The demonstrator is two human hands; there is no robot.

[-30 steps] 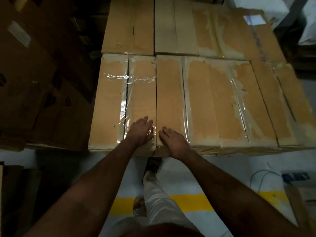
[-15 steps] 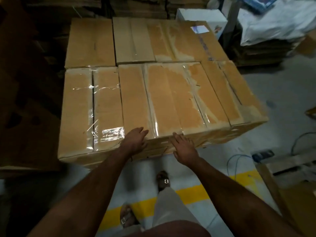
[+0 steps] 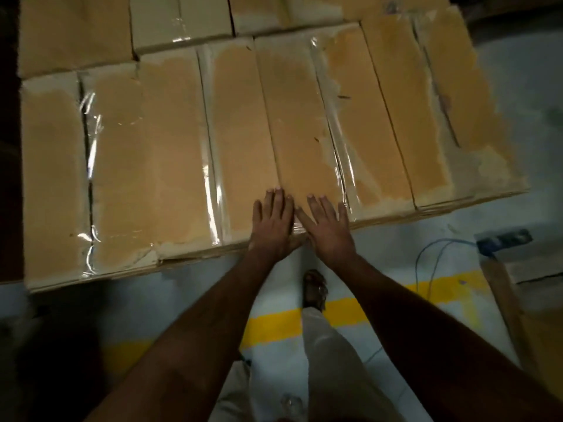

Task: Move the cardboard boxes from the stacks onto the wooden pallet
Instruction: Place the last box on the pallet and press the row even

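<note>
Pressing flat on the near edge of the middle cardboard box (image 3: 292, 123), both hands are seen side by side, almost touching each other. The left hand (image 3: 272, 223) is laid palm down with its fingers straight and spread, nothing gripped; the right hand (image 3: 327, 229) is laid the same way just beside it, fingers extended onto the taped top, nothing held. The box under them is flanked by a left box (image 3: 122, 166) with shiny clear tape down its seam and a right box (image 3: 426, 117) with torn, pale patches on its surface, all three packed edge to edge in a near row. A second row of boxes (image 3: 182, 22) is packed tight behind them at the top of the view. Whatever the boxes are resting on is hidden beneath them. Below the arms, a sandalled foot (image 3: 315, 287) and a pale trouser leg (image 3: 329, 354) are seen on the light floor (image 3: 533, 86), where a yellow line (image 3: 274, 325) is painted. A blue cable (image 3: 435, 260) is trailed across the floor at the right, near a wooden plank (image 3: 505, 300).
</note>
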